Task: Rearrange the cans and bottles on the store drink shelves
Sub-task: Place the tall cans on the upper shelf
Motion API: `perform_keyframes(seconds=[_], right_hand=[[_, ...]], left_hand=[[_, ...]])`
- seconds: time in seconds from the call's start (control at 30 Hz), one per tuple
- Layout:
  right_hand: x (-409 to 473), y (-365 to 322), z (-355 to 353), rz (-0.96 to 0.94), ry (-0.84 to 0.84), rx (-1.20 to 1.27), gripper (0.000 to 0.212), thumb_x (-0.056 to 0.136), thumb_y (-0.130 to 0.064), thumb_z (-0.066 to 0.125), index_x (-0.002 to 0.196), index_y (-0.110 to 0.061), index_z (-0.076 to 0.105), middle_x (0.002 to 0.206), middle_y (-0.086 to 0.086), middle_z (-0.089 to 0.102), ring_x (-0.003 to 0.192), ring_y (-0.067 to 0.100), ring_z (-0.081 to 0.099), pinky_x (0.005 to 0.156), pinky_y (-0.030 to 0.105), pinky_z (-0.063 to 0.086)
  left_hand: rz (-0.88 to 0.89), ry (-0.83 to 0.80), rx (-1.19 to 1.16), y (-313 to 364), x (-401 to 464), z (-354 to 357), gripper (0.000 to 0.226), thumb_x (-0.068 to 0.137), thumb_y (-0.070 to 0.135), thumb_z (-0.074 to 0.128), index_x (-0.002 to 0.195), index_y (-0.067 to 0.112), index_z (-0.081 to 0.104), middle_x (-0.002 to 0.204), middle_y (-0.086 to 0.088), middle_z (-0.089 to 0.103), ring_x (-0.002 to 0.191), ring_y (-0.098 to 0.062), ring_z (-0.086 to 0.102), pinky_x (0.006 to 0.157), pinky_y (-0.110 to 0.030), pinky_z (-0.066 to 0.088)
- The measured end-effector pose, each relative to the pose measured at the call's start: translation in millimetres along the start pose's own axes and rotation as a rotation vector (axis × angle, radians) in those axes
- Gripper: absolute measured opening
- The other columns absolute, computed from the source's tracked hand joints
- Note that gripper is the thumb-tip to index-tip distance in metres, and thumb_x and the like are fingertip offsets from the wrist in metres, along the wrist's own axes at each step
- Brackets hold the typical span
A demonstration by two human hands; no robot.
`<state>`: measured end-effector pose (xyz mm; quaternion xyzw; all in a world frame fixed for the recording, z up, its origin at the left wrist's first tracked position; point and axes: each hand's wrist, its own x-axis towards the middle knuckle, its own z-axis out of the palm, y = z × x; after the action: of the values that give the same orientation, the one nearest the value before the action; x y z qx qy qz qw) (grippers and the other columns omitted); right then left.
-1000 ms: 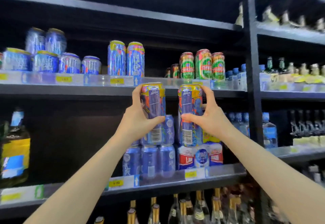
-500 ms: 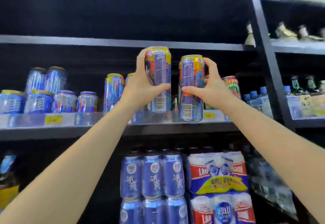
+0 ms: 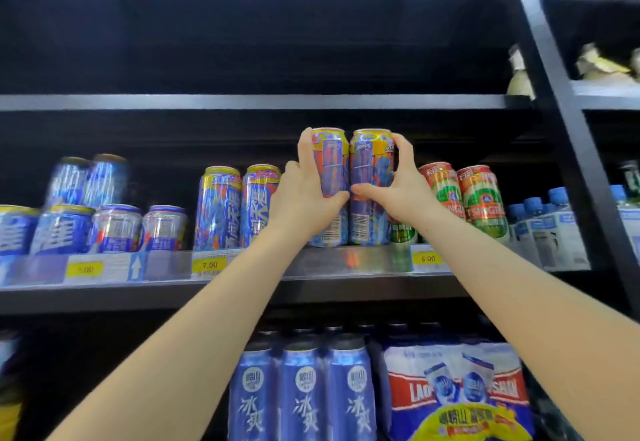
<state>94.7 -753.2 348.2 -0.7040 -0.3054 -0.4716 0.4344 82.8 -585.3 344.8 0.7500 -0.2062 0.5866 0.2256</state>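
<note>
Dark shelf (image 3: 346,262), beer cans (image 3: 239,208), bottles (image 3: 547,229)

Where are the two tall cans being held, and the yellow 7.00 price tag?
Left-hand can (image 3: 331,149), head view, upper body.
Right-hand can (image 3: 369,163), head view, upper body.
7.00 price tag (image 3: 209,264), head view, centre.

Left hand (image 3: 304,198) grips tall blue-orange metal can (image 3: 331,177); right hand (image 3: 398,187) grips matching tall can (image 3: 370,184); both upright, touching, on dark shelf (image 3: 346,260).

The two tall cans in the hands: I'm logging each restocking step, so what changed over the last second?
Both cans went up from the lower shelf level to the upper shelf, between the matching cans and the green ones. The left hand and right hand kept their grips on the left can and right can.
</note>
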Motion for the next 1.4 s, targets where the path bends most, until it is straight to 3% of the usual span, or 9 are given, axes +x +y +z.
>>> perform_keyframes(seconds=[0.37, 0.57, 0.63, 0.73, 0.8, 0.87, 0.93, 1.07, 1.4], right_hand=[[-5, 3, 10, 0.086, -0.089, -0.144, 0.099, 0.080, -0.032, 0.073, 0.152, -0.025, 0.004, 0.124, -0.003, 0.047, 0.096, 0.010, 0.044, 0.084, 0.022, 0.035], [-8, 14, 12, 0.138, -0.088, -0.208, 0.106, 0.071, -0.042, 0.078, 0.151, -0.026, 0.010, 0.137, 0.003, 0.049, 0.116, 0.023, 0.054, 0.097, 0.035, 0.044], [-10, 16, 13, 0.135, -0.075, -0.186, 0.106, 0.070, -0.042, 0.079, 0.150, -0.027, 0.012, 0.134, 0.001, 0.052, 0.113, 0.022, 0.056, 0.097, 0.039, 0.047], [-11, 15, 13, 0.123, -0.080, -0.177, 0.100, 0.073, -0.038, 0.078, 0.148, -0.027, 0.014, 0.127, -0.002, 0.052, 0.109, 0.021, 0.057, 0.095, 0.041, 0.048], [-12, 14, 13, 0.116, -0.082, -0.186, 0.099, 0.074, -0.039, 0.077, 0.148, -0.027, 0.013, 0.131, 0.001, 0.051, 0.109, 0.022, 0.057, 0.095, 0.042, 0.048], [-13, 14, 14, 0.112, -0.077, -0.195, 0.099, 0.075, -0.040, 0.076, 0.148, -0.027, 0.012, 0.133, 0.004, 0.050, 0.109, 0.023, 0.057, 0.095, 0.042, 0.048], [-14, 14, 15, 0.109, -0.081, -0.189, 0.097, 0.076, -0.039, 0.075, 0.148, -0.028, 0.011, 0.133, 0.003, 0.050, 0.108, 0.022, 0.057, 0.093, 0.039, 0.048], [-14, 12, 23, 0.102, -0.093, -0.161, 0.095, 0.077, -0.038, 0.076, 0.148, -0.029, 0.012, 0.132, 0.001, 0.051, 0.106, 0.020, 0.058, 0.091, 0.038, 0.050], [-15, 9, 41, 0.107, -0.076, -0.217, 0.098, 0.076, -0.046, 0.072, 0.148, -0.030, 0.008, 0.133, 0.004, 0.051, 0.110, 0.025, 0.057, 0.091, 0.047, 0.050]], left_hand=[[-0.117, -0.200, 0.003, -19, -13, 19, 0.093, 0.077, 0.036, 0.064, 0.145, 0.025, 0.003, 0.106, -0.020, 0.052, 0.093, -0.038, 0.056, 0.085, -0.048, 0.049], [-0.114, -0.186, 0.141, -7, -17, 23, 0.098, 0.082, 0.043, 0.062, 0.150, 0.013, -0.003, 0.132, -0.019, 0.034, 0.108, -0.039, 0.052, 0.086, -0.042, 0.046], [-0.074, -0.121, 0.366, 1, -18, 20, 0.087, 0.085, 0.045, 0.061, 0.147, 0.006, 0.014, 0.132, -0.016, 0.035, 0.111, -0.033, 0.049, 0.075, -0.034, 0.040], [0.166, 0.118, 0.537, 10, -7, 5, 0.042, 0.089, 0.029, 0.055, 0.122, 0.004, 0.048, 0.124, -0.011, 0.043, 0.111, -0.028, 0.043, 0.068, -0.030, 0.037], [0.297, 0.072, 0.542, 2, 9, 2, 0.042, 0.091, 0.027, 0.052, 0.127, 0.007, 0.050, 0.129, -0.012, 0.047, 0.118, -0.029, 0.042, 0.084, -0.036, 0.041], [0.319, -0.103, 0.597, -9, 21, 2, 0.053, 0.094, 0.036, 0.048, 0.141, 0.012, 0.039, 0.137, -0.011, 0.046, 0.127, -0.029, 0.039, 0.110, -0.044, 0.024], [0.312, -0.165, 0.621, -19, 25, 3, 0.058, 0.095, 0.042, 0.044, 0.146, 0.016, 0.031, 0.136, -0.010, 0.048, 0.127, -0.029, 0.042, 0.116, -0.048, 0.007], [0.349, -0.149, 0.634, -28, 28, -7, 0.057, 0.095, 0.043, 0.044, 0.145, 0.016, 0.032, 0.130, -0.010, 0.051, 0.121, -0.027, 0.047, 0.117, -0.048, -0.001], [0.391, -0.134, 0.586, -40, 29, -21, 0.052, 0.092, 0.044, 0.048, 0.136, 0.016, 0.040, 0.124, -0.006, 0.053, 0.114, -0.026, 0.051, 0.109, -0.047, 0.027]])
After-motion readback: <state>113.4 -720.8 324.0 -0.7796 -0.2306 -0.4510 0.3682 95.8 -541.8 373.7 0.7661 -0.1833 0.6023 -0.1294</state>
